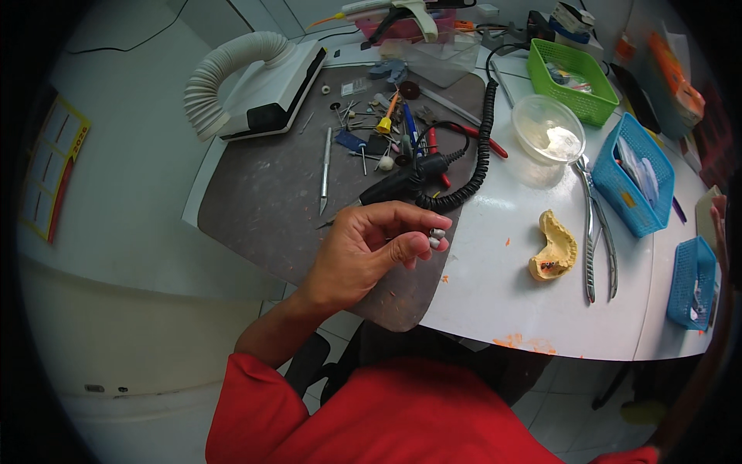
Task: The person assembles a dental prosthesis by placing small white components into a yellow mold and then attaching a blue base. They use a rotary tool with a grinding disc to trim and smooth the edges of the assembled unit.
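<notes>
white desk (479, 309), dark mat (255, 193) on it; the left hand (359, 251) is nearer, pinching; the right hand (720, 224) sits at the dim rim, grip untellable; rightward, a yellow dental cast (563, 251); in left fingertips, tiny grey pieces (437, 233), axis unclear.

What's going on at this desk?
Someone in a red shirt is pinching small grey metallic pieces in the left hand, above a dark mat. The right hand, at the dim right rim, is too unclear to read. A yellowish dental cast lies on the white table beside metal pliers.
</notes>
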`<state>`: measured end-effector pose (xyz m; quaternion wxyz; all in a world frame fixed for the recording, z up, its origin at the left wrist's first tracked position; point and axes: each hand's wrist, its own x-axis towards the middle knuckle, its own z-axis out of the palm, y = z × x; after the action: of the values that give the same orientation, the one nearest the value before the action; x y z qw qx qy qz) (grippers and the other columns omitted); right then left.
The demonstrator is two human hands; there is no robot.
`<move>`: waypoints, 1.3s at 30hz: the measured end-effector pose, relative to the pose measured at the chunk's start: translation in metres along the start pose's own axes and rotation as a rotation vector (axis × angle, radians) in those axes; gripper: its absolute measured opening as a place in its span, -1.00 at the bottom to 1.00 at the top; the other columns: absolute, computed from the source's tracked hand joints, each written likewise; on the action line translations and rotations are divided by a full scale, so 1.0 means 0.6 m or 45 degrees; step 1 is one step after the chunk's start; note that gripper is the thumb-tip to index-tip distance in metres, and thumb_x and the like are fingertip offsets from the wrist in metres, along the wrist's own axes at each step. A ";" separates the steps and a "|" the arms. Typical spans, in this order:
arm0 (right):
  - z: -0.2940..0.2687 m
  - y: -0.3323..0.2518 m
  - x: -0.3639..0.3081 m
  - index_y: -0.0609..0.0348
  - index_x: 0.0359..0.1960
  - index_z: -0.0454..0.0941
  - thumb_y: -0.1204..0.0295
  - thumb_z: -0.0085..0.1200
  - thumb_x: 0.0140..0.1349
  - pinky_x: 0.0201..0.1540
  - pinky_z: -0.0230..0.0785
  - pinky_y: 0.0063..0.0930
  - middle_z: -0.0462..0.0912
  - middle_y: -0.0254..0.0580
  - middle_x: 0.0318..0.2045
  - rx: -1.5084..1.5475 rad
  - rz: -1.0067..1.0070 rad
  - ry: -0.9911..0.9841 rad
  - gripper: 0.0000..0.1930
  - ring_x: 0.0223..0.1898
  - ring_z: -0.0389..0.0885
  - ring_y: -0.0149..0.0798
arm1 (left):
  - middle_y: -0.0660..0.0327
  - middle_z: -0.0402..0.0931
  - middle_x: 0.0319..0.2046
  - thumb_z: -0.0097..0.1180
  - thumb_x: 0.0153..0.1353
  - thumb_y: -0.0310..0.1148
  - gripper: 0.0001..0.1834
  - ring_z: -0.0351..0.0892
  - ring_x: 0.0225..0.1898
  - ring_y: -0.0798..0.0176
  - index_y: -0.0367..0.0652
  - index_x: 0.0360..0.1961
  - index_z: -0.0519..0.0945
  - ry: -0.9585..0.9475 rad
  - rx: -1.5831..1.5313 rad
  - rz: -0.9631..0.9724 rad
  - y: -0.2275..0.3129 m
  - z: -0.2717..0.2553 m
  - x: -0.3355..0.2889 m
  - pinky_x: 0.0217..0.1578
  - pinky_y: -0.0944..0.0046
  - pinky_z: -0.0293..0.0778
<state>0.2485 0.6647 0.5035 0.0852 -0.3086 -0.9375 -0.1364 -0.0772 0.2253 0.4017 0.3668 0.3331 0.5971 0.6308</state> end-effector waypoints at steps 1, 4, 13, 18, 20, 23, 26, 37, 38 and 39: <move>0.013 0.016 0.014 0.20 -0.07 0.67 0.27 0.13 0.33 -0.05 0.52 -0.20 0.73 0.08 -0.18 -0.096 -0.021 -0.050 -0.71 -0.14 0.72 0.02 | 0.10 0.69 -0.20 0.27 0.31 -0.28 -0.66 0.67 -0.18 0.36 -0.31 -0.02 0.65 -0.002 -0.003 -0.005 0.000 -0.001 0.000 -0.26 0.40 0.53; 0.070 0.047 0.055 0.18 -0.04 0.68 0.24 0.15 0.31 0.06 0.48 -0.18 0.71 0.13 -0.11 -0.199 -0.072 -0.188 -0.68 -0.05 0.70 0.00 | 0.10 0.68 -0.16 0.26 0.32 -0.30 -0.68 0.66 -0.21 0.36 -0.31 -0.01 0.64 0.051 0.030 -0.025 -0.005 0.005 0.001 -0.27 0.40 0.53; 0.268 0.212 0.030 0.21 0.14 0.45 0.56 0.20 0.22 0.02 0.49 -0.23 0.57 0.02 -0.05 0.023 -0.289 -0.005 -0.57 -0.06 0.58 -0.02 | 0.18 0.61 -0.17 0.30 0.28 -0.32 -0.67 0.62 -0.19 0.38 -0.27 0.01 0.65 0.037 0.023 0.065 -0.011 0.003 0.009 -0.30 0.43 0.53; 0.267 0.171 0.035 0.19 0.12 0.47 0.69 0.28 0.02 -0.01 0.49 -0.23 0.60 -0.03 -0.01 0.297 -0.093 -0.181 -0.45 -0.02 0.57 -0.02 | 0.19 0.58 -0.21 0.35 0.23 -0.36 -0.68 0.58 -0.25 0.39 -0.26 -0.03 0.64 0.050 0.010 0.038 -0.012 0.003 0.010 -0.30 0.44 0.52; 0.266 0.166 0.039 0.19 0.11 0.47 0.69 0.28 0.02 -0.01 0.49 -0.23 0.60 -0.03 -0.02 0.323 -0.072 -0.216 -0.45 -0.03 0.57 -0.02 | 0.19 0.56 -0.21 0.37 0.21 -0.39 -0.69 0.57 -0.24 0.39 -0.26 -0.06 0.63 0.050 -0.015 0.043 -0.015 0.002 0.012 -0.29 0.44 0.52; 0.272 0.177 0.043 0.20 0.11 0.47 0.67 0.29 0.02 0.02 0.48 -0.23 0.59 -0.01 -0.01 0.253 -0.100 -0.220 -0.46 -0.03 0.57 0.00 | 0.20 0.53 -0.20 0.38 0.18 -0.42 -0.70 0.56 -0.22 0.38 -0.25 -0.09 0.61 0.043 -0.040 0.060 -0.020 0.002 0.015 -0.26 0.43 0.53; 0.266 0.181 0.058 0.21 0.12 0.47 0.64 0.29 0.02 0.12 0.44 -0.20 0.58 0.03 0.04 0.073 -0.089 -0.195 -0.45 0.04 0.56 0.03 | 0.19 0.51 -0.17 0.39 0.16 -0.46 -0.71 0.54 -0.17 0.38 -0.24 -0.11 0.60 0.043 -0.004 0.078 -0.016 0.000 0.014 -0.23 0.42 0.53; 0.322 0.235 0.118 0.26 -0.05 0.60 0.58 0.22 0.10 0.00 0.47 -0.14 0.68 0.04 -0.18 -0.020 -0.097 -0.258 -0.67 -0.12 0.65 0.05 | 0.17 0.49 -0.16 0.31 0.14 -0.65 -0.75 0.52 -0.14 0.38 -0.24 -0.16 0.58 0.028 0.094 0.163 -0.018 -0.003 0.020 -0.16 0.40 0.54; 0.320 0.232 0.117 0.27 -0.11 0.60 0.58 0.22 0.11 -0.06 0.46 -0.16 0.67 0.03 -0.25 0.072 -0.069 -0.239 -0.72 -0.17 0.65 0.03 | 0.16 0.49 -0.16 0.31 0.14 -0.66 -0.75 0.52 -0.13 0.38 -0.24 -0.17 0.58 0.043 0.089 0.168 -0.017 -0.002 0.020 -0.16 0.39 0.54; 0.310 0.199 0.119 0.29 -0.17 0.60 0.58 0.22 0.11 -0.12 0.46 -0.18 0.65 0.02 -0.32 0.173 -0.052 -0.222 -0.78 -0.22 0.66 0.01 | 0.16 0.49 -0.16 0.30 0.14 -0.67 -0.75 0.52 -0.13 0.37 -0.24 -0.17 0.58 0.071 0.089 0.168 -0.017 -0.001 0.017 -0.15 0.39 0.54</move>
<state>0.2494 0.8542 0.3691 0.0211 -0.2937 -0.9545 -0.0470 -0.0819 0.2339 0.3912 0.2959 0.3667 0.6055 0.6413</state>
